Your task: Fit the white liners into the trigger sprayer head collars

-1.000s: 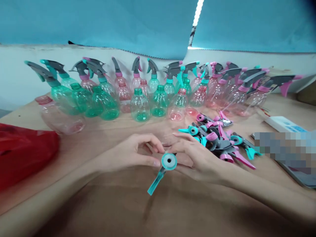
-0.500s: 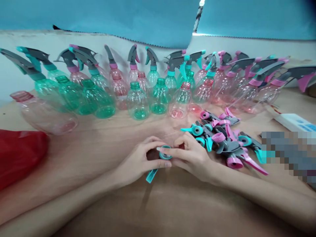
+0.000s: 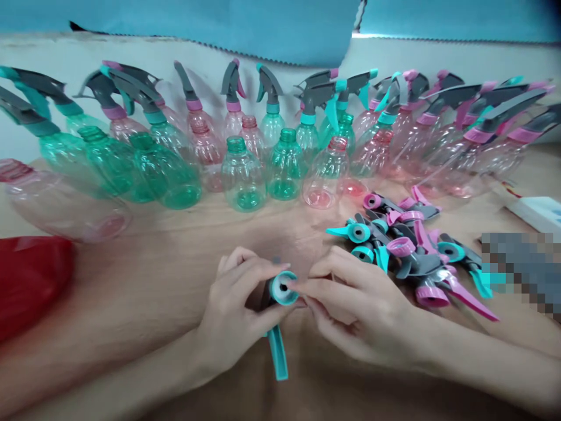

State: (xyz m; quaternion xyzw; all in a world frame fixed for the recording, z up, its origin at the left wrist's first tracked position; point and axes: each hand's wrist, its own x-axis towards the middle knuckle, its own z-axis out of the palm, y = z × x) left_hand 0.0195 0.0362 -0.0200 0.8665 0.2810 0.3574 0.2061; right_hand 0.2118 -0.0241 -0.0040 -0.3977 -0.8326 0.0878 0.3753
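Note:
My left hand (image 3: 241, 310) is closed around a grey and turquoise spray trigger head (image 3: 277, 351). Its round collar (image 3: 284, 286) faces up toward me, showing a white inside with a dark hole, and the turquoise lever hangs down below my thumb. From the right, my right hand (image 3: 359, 304) meets the collar. Its index fingertip is at the collar's mouth, and the thumb is bent in close to the rim. The other right fingers are curled. Part of the head's grey body is hidden by my left fingers.
Spray bottles with trigger heads stand along the wall (image 3: 307, 52); several open green bottles (image 3: 284, 169) and pink bottles (image 3: 326, 175) are in front. Loose trigger heads (image 3: 412, 251) lie heaped at right. A red thing (image 3: 35, 280) is at left, a white box (image 3: 537, 213) far right.
The trigger head has tipped so its collar faces me more and its lever points straighter down. My right index fingertip has shifted from across the collar to its mouth. The view has moved slightly.

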